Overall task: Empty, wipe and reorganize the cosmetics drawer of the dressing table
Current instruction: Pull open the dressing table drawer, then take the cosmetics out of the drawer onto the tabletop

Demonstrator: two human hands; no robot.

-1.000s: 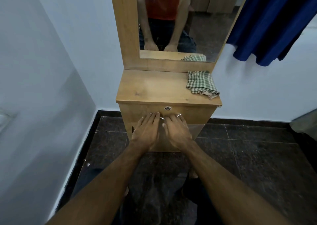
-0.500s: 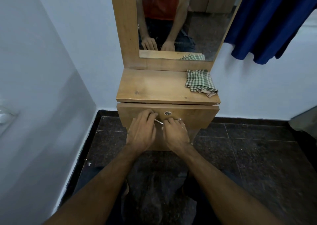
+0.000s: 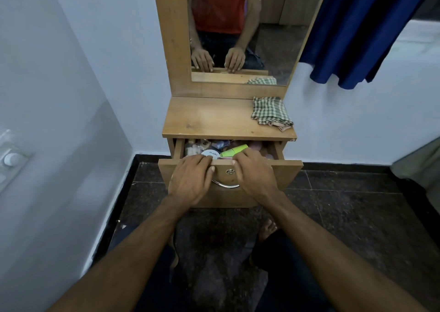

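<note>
The wooden drawer (image 3: 287, 173) of the dressing table (image 3: 214, 121) stands partly pulled out. Inside lie several cosmetics, among them a white round tin (image 3: 210, 154) and a lime-green tube (image 3: 234, 150). My left hand (image 3: 191, 181) grips the top edge of the drawer front, left of the lock (image 3: 230, 172). My right hand (image 3: 254, 172) grips the same edge on the right, fingers curled over into the drawer. A curved metal handle (image 3: 226, 185) shows between my hands. A folded green checked cloth (image 3: 270, 112) lies on the table top at the right.
A mirror (image 3: 242, 31) rises behind the table top and reflects a person's arms and hands. A blue curtain (image 3: 362, 26) hangs at the upper right. White walls close in on the left and behind. The floor (image 3: 345, 204) is dark stone tile; my legs are below.
The drawer was closed a second ago and has been pulled out toward me, exposing the cosmetics. My hands moved from the metal handle up to the top edge of the drawer front.
</note>
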